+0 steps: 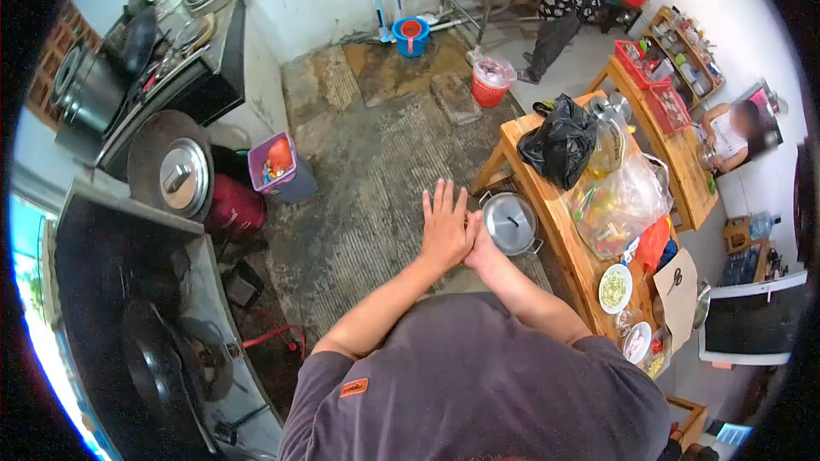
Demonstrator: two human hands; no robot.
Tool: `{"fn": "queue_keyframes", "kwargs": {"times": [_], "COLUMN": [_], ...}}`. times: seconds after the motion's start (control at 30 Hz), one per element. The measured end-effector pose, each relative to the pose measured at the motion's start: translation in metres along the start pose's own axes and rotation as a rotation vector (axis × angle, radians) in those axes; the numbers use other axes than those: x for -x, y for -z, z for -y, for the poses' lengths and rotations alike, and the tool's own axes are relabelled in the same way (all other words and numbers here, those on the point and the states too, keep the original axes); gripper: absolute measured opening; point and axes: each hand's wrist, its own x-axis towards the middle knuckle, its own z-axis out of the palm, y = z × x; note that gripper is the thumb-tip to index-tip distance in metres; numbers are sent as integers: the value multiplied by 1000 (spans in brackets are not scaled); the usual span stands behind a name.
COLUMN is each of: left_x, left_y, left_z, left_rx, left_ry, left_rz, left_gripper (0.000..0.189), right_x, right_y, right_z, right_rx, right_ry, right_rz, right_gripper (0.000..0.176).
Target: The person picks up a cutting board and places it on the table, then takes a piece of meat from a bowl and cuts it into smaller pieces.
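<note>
Grey shirt fills the bottom of view, both forearms out front. Left hand is flat, fingers spread, grasping nothing, laid over right hand; right is mostly hidden, grip can't tell. Lidded steel pot shows just right of the hands, beside the wooden table.

Concrete floor, lidded pot, wooden table, black bag, plate

Only one thing here carries lettering: a small orange patch on the left sleeve of the person's dark grey shirt. It bears one short dark word, too small and blurred to read. The packets in the clear bag on the wooden table show colours only, with no legible print.
</note>
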Motion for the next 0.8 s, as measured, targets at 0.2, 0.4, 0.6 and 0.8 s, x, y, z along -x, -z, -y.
{"fn": "queue_keyframes", "kwargs": {"times": [0.2,0.4,0.6,0.8], "left_x": [-101,-197,-270,-359], "left_y": [-13,-30,-71,-75], "left_z": [62,158,276,313], "left_rx": [238,539,574,653], "left_ry": [-4,334,772,1021], "left_rz": [-16,15,48,110], "left_gripper": [53,55,65,72], "right_x": [-99,-244,-435,-580], "right_y": [-10,8,79,117], "right_z": [54,175,363,572], "right_rx": [-133,-486,-477,-156], "right_ry": [38,165,426,557], "right_rz": [-169,-287,-406,-575], "right_gripper": [32,27,26,63]}}
